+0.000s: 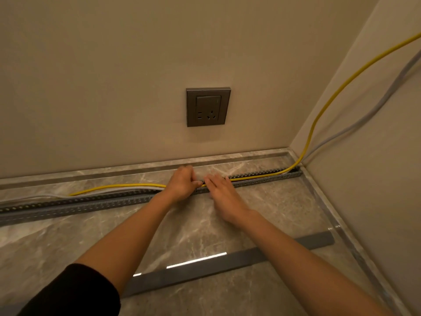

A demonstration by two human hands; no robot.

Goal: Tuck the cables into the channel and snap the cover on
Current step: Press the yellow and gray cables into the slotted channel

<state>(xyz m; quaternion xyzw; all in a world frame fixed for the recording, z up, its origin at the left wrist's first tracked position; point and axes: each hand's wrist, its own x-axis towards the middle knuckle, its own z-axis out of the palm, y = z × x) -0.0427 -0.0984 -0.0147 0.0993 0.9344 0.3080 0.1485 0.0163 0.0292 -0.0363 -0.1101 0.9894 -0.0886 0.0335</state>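
Nearest, at 7 o'clock, a black sleeve (75,293) covers the left upper arm; both forearms are bare and reach up toward the middle. Beneath them, from 6 toward 4 o'clock, the flat grey cover (250,257) lies loose on the marble table (262,213), well apart from the channel and slanted roughly parallel to it.

Just past the centre the two hands meet over the channel. The left hand (182,183) has its fingers curled and pinches the cables right at the channel's edge. The right hand (224,197), somewhat blurred, lies just beside it with straight fingers resting flat on top of the channel, gripping nothing.

The grey slotted channel (91,202) runs from 9 o'clock across to the corner at 2 o'clock. To the right of the hands the yellow cable (255,177) lies inside it, between the toothed walls, as far as the corner. To the left of the hands the yellow cable and the grey cable (102,191) lie outside it, on the table along its far side.

At the corner both cables rise out and climb the right-hand wall (376,179) toward 2 o'clock. On the back wall (114,87), at 12 o'clock, sits a dark socket (207,107).
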